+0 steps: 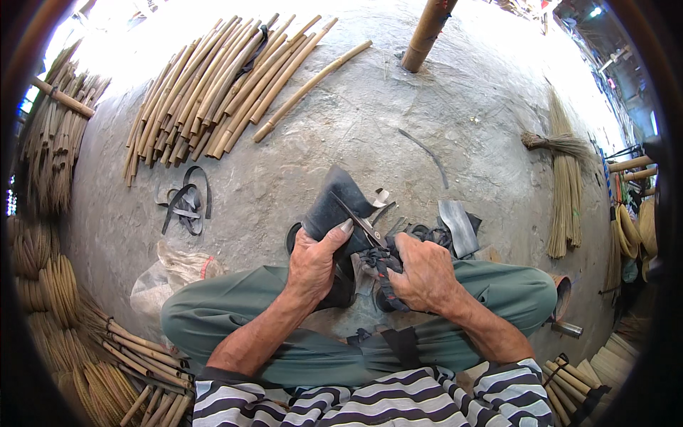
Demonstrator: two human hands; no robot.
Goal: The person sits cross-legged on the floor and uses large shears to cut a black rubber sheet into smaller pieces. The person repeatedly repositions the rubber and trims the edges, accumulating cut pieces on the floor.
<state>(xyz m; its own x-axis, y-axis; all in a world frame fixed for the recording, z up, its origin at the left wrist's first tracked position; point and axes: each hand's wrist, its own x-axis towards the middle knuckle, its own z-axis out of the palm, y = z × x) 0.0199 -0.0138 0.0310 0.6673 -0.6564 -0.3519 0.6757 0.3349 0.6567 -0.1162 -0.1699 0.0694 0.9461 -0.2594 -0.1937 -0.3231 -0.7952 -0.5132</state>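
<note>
Between thumb and fingers, my left hand (313,262) grips a sheet of black rubber (333,203) that tapers to a corner at the top. My right hand (425,272) is closed around the dark, cloth-wrapped handles of a pair of scissors (364,222). The scissor blades lie across the sheet's right side, near its edge. Close by the right hand, black rubber strips (430,235) are heaped on the floor beside a grey rubber piece (459,228). Part of the handles is hidden by my fingers.
Many bamboo sticks (213,92) lie at the upper left, near black strap coils (188,203). A bamboo post (427,35) stands at the top. On the right lies a broom-like straw bundle (563,178). A whitish sack (174,274) rests by my left knee.
</note>
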